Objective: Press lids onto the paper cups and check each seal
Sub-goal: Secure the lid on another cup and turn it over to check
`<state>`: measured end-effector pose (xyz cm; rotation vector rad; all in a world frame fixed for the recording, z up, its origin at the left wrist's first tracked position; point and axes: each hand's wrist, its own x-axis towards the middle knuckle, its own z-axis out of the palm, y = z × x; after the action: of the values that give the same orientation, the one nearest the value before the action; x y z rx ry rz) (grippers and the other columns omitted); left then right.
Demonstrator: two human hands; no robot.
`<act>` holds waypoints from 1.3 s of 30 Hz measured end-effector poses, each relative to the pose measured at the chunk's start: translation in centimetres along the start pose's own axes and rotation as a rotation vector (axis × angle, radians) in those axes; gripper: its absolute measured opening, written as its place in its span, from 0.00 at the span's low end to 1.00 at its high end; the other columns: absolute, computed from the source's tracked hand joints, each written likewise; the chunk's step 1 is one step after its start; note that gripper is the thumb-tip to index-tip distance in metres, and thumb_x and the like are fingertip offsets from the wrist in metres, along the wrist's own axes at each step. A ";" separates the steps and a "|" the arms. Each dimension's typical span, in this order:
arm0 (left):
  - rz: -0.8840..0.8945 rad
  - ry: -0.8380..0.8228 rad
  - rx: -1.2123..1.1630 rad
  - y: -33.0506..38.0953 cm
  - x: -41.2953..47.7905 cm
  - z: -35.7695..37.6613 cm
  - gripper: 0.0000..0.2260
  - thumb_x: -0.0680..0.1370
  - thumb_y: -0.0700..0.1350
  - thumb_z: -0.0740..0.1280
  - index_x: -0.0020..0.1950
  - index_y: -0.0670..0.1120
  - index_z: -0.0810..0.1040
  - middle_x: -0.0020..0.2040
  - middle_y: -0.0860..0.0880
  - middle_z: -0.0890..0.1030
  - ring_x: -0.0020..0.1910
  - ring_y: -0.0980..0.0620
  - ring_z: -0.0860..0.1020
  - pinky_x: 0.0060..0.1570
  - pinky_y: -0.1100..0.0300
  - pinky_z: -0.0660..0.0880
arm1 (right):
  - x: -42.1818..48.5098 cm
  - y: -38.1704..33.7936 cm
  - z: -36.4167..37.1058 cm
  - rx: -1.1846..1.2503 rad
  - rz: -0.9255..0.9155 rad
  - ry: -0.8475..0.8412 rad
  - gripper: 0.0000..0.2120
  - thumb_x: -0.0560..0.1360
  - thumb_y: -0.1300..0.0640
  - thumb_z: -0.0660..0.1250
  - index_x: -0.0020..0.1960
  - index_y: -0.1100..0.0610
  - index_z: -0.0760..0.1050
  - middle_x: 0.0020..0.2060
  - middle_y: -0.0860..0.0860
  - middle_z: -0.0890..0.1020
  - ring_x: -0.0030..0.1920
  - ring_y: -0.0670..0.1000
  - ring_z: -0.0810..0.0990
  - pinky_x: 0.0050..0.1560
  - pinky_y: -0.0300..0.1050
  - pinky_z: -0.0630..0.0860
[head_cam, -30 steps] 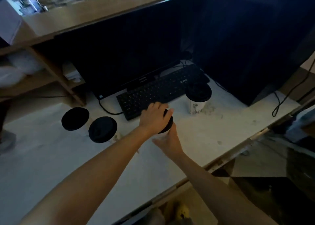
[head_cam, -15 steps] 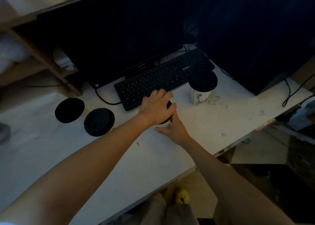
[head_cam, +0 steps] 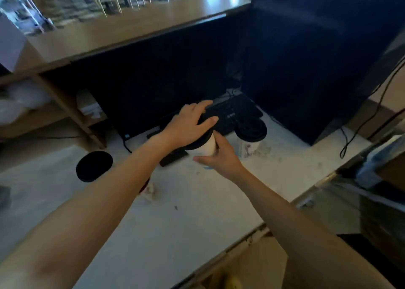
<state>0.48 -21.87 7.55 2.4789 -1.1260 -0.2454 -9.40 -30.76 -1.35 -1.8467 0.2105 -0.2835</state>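
Holding what, and where is it? (listener)

A white paper cup [head_cam: 206, 147], at the middle of a white table [head_cam: 197, 218] and just in front of a black keyboard [head_cam: 232, 113]. The right hand [head_cam: 221, 158] grips the cup's side wall from the near right, fingers curled round it. The left hand [head_cam: 188, 126] lies palm-down on the black lid [head_cam: 198, 144] capping the cup, fingers and thumb bent over its rim. (describer)

Which way does the cup's long axis run? (listener)

Roughly upright, but the lid's rim looks tipped, lower at the near left than at the far right. The right hand hides the base, so I cannot tell whether it rests on the table. (describer)

What does the next press depend on? (listener)

As I judge it, the left hand sits straight above the cup along that axis. A push would travel down the wall into the right hand's brace. The higher far-right edge, under the thumb, probably needs seating. (describer)

Anything close by? (listener)

A second cup [head_cam: 249, 145], already lidded, stands just beside the right hand. A loose lid [head_cam: 94, 166] lies flat, well apart to the left. (describer)
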 end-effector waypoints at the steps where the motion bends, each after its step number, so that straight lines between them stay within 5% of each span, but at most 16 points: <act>1: -0.012 0.068 -0.029 0.3 0.1 -1.8 0.27 0.77 0.61 0.56 0.74 0.53 0.58 0.67 0.45 0.71 0.67 0.45 0.67 0.65 0.43 0.67 | 0.8 -1.4 -0.6 -0.060 -0.029 0.012 0.31 0.63 0.47 0.77 0.63 0.47 0.69 0.59 0.44 0.76 0.58 0.45 0.75 0.57 0.43 0.76; 3: -0.108 0.094 -0.088 1.0 0.0 -5.7 0.31 0.75 0.65 0.56 0.75 0.53 0.57 0.70 0.45 0.68 0.68 0.45 0.66 0.66 0.44 0.67 | 2.3 -3.8 -1.8 -0.211 -0.119 0.057 0.34 0.61 0.41 0.76 0.64 0.47 0.69 0.58 0.47 0.77 0.59 0.50 0.75 0.56 0.54 0.76; 8: -0.262 -0.120 -0.673 2.2 -1.9 -11.9 0.33 0.73 0.67 0.59 0.74 0.60 0.53 0.66 0.52 0.67 0.60 0.48 0.73 0.48 0.46 0.80 | 4.8 -10.6 -5.0 -0.605 -0.358 0.267 0.36 0.61 0.47 0.77 0.65 0.55 0.68 0.57 0.51 0.75 0.57 0.52 0.69 0.53 0.43 0.69; 12: -0.192 0.065 -0.839 2.9 -2.0 -12.9 0.26 0.72 0.55 0.69 0.66 0.56 0.62 0.58 0.50 0.72 0.53 0.51 0.76 0.40 0.50 0.82 | 5.6 -13.6 -4.7 -0.827 -0.517 0.390 0.37 0.60 0.45 0.77 0.63 0.58 0.69 0.55 0.54 0.76 0.55 0.56 0.71 0.55 0.49 0.71; 14: -0.114 0.159 -0.760 2.5 -1.9 -13.1 0.23 0.71 0.49 0.72 0.61 0.56 0.66 0.58 0.49 0.73 0.53 0.51 0.76 0.39 0.55 0.81 | 5.5 -14.0 -5.3 -0.685 -0.494 0.262 0.36 0.63 0.44 0.75 0.66 0.57 0.68 0.58 0.52 0.74 0.58 0.53 0.67 0.58 0.44 0.67; 17: 0.055 0.305 -0.581 0.9 -2.2 -13.1 0.26 0.66 0.48 0.76 0.58 0.60 0.66 0.60 0.49 0.71 0.55 0.51 0.74 0.45 0.61 0.73 | 5.3 -15.2 -7.4 -0.371 -0.233 0.174 0.20 0.77 0.43 0.59 0.64 0.52 0.68 0.60 0.51 0.73 0.61 0.50 0.67 0.55 0.40 0.67; 20: 0.227 0.340 -0.572 0.2 -3.2 -13.5 0.29 0.63 0.50 0.74 0.57 0.65 0.63 0.62 0.54 0.67 0.56 0.59 0.71 0.52 0.66 0.71 | 5.8 -16.3 -9.1 0.044 0.207 0.031 0.30 0.76 0.33 0.45 0.59 0.53 0.73 0.53 0.55 0.79 0.51 0.55 0.79 0.52 0.51 0.79; 23: 0.472 0.379 -0.407 0.2 -3.6 -13.9 0.32 0.63 0.48 0.74 0.61 0.61 0.62 0.63 0.56 0.65 0.62 0.63 0.67 0.57 0.74 0.66 | 6.0 -17.5 -10.0 0.301 0.316 -0.222 0.38 0.72 0.28 0.44 0.55 0.58 0.75 0.41 0.57 0.82 0.35 0.54 0.80 0.32 0.44 0.79; 27: 0.598 0.411 -0.224 -0.3 -3.5 -14.3 0.37 0.64 0.49 0.75 0.69 0.55 0.60 0.69 0.52 0.63 0.71 0.53 0.62 0.69 0.58 0.63 | 6.0 -18.9 -9.8 0.383 0.302 -0.162 0.26 0.73 0.32 0.54 0.46 0.54 0.73 0.33 0.53 0.77 0.24 0.48 0.73 0.23 0.36 0.70; 30: 0.430 0.303 -0.355 -0.8 -3.5 -14.2 0.46 0.66 0.48 0.77 0.73 0.62 0.50 0.75 0.58 0.53 0.72 0.61 0.58 0.58 0.71 0.70 | 5.7 -18.3 -9.9 0.472 0.191 -0.076 0.16 0.75 0.42 0.62 0.51 0.55 0.72 0.39 0.54 0.78 0.28 0.50 0.77 0.27 0.39 0.76; 32: 0.218 0.127 -0.824 -0.9 -3.7 -14.1 0.48 0.64 0.51 0.76 0.74 0.65 0.48 0.76 0.58 0.52 0.70 0.58 0.61 0.51 0.66 0.77 | 5.1 -17.7 -9.9 0.524 0.084 -0.067 0.14 0.76 0.49 0.64 0.56 0.56 0.69 0.47 0.55 0.78 0.37 0.52 0.82 0.35 0.44 0.80; 35: -0.043 -0.158 -1.321 -1.2 -3.2 -14.3 0.40 0.60 0.66 0.73 0.70 0.56 0.68 0.73 0.46 0.67 0.69 0.42 0.69 0.47 0.42 0.79 | 4.5 -16.9 -10.1 0.579 -0.001 -0.129 0.15 0.75 0.59 0.66 0.59 0.54 0.67 0.54 0.56 0.76 0.52 0.56 0.81 0.49 0.53 0.81; 39: -0.234 -0.134 -1.307 0.4 -3.1 -14.6 0.24 0.69 0.59 0.69 0.61 0.51 0.74 0.61 0.44 0.75 0.56 0.43 0.77 0.38 0.47 0.80 | 4.1 -16.6 -10.5 0.502 -0.086 -0.225 0.25 0.68 0.69 0.69 0.60 0.51 0.68 0.56 0.55 0.73 0.56 0.56 0.77 0.54 0.52 0.79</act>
<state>2.85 -15.58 20.85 1.3854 -0.4060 -0.8830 -8.60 -36.75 17.84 -1.3756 -0.0919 -0.1656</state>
